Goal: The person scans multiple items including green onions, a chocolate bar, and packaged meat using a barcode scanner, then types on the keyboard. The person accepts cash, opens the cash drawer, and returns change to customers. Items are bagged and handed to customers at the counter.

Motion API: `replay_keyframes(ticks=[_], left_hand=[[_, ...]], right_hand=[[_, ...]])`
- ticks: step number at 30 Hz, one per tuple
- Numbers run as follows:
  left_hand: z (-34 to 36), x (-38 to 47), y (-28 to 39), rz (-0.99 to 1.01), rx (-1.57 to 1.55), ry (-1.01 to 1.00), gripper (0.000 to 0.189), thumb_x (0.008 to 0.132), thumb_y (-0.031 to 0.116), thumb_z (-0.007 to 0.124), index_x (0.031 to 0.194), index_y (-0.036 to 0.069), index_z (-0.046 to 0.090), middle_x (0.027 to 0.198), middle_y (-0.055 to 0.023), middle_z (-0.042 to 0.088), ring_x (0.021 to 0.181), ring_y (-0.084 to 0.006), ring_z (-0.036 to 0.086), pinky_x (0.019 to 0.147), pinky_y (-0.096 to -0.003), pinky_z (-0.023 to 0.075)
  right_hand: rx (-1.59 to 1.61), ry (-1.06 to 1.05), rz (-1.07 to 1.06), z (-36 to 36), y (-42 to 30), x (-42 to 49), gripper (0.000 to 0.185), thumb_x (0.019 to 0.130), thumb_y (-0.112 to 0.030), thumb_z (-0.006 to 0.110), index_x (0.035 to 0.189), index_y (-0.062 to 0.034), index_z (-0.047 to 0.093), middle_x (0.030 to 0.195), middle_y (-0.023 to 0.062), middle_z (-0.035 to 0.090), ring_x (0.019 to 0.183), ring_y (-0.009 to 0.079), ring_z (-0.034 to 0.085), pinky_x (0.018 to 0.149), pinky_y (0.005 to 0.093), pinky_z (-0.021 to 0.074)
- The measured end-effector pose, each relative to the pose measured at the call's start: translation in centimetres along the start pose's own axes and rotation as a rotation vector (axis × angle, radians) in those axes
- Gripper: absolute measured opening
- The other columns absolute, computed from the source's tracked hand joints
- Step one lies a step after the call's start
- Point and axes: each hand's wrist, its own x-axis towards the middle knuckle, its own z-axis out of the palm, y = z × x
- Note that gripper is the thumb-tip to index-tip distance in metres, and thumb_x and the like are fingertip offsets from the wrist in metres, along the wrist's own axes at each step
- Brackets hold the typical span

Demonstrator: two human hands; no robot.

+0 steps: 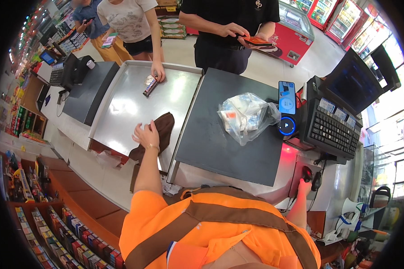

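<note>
My left hand (147, 135) is over the left part of the steel counter (118, 90), its fingers apart. Beneath and beside it lies a crumpled dark brown cloth (165, 125); I cannot tell whether the hand touches it. At the lower right, my right hand (304, 186) grips a black handheld barcode scanner (307, 173), and red light falls on the counter near it. Farther out on the steel top, another person's hand (158, 71) is on a dark wrapped snack bar (150, 87), with a small pale packet (150, 80) next to it.
A clear plastic bag (247, 117) of white packages sits on the dark grey counter panel (202, 134). To its right stand a phone-like payment screen (287, 97), a black keyboard (333, 124) and a monitor (353, 80). Several people stand across the counter; one holds an orange-screened phone (256, 41).
</note>
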Motion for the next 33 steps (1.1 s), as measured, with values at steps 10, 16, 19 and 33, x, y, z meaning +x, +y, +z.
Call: replay_keyframes(ticks=[10, 16, 19, 33], left_hand=[[6.6, 17.9, 6.8, 0.074, 0.102, -0.288, 0.092, 0.088, 0.051, 0.068, 0.157, 0.007, 0.026, 0.165, -0.0129, 0.025, 0.152, -0.0282, 0.023, 0.117, -0.0676, 0.02], [8.7, 21.8, 6.7, 0.03, 0.04, -0.383, 0.099, 0.088, 0.053, 0.068, 0.16, 0.007, 0.02, 0.165, -0.0107, 0.027, 0.151, -0.0298, 0.028, 0.116, -0.0685, 0.0199], [9.0, 21.9, 7.5, 0.07, -0.113, -0.501, 0.096, 0.084, 0.051, 0.072, 0.157, 0.007, 0.028, 0.157, -0.0138, 0.04, 0.142, -0.0367, 0.042, 0.113, -0.0682, 0.0258], [8.3, 17.2, 5.1, 0.074, -0.137, -0.38, 0.048, 0.086, 0.036, 0.076, 0.114, 0.002, 0.06, 0.108, -0.0204, 0.071, 0.099, -0.0392, 0.069, 0.088, -0.0468, 0.0526]], right_hand=[[0.166, -0.03, -0.038, -1.6, 1.3, 0.2, 0.071, 0.073, -0.034, 0.086, 0.126, 0.0028, 0.056, 0.115, 0.0235, 0.066, 0.107, 0.0356, 0.065, 0.092, 0.043, 0.0505], [0.374, -0.007, 0.162, -6.7, -0.5, -0.9, 0.07, 0.081, -0.034, 0.082, 0.132, 0.003, 0.051, 0.114, 0.0151, 0.064, 0.105, 0.0248, 0.061, 0.092, 0.037, 0.049], [0.267, -0.062, 0.146, -7.1, -1.4, -1.6, 0.071, 0.081, -0.035, 0.082, 0.132, 0.0035, 0.052, 0.115, 0.0158, 0.064, 0.107, 0.0251, 0.06, 0.093, 0.0366, 0.0489], [0.097, -0.102, -0.021, -1.5, 0.2, 0.1, 0.054, 0.076, -0.023, 0.083, 0.118, 0.0023, 0.062, 0.102, 0.0129, 0.069, 0.094, 0.0242, 0.067, 0.083, 0.0373, 0.0533]])
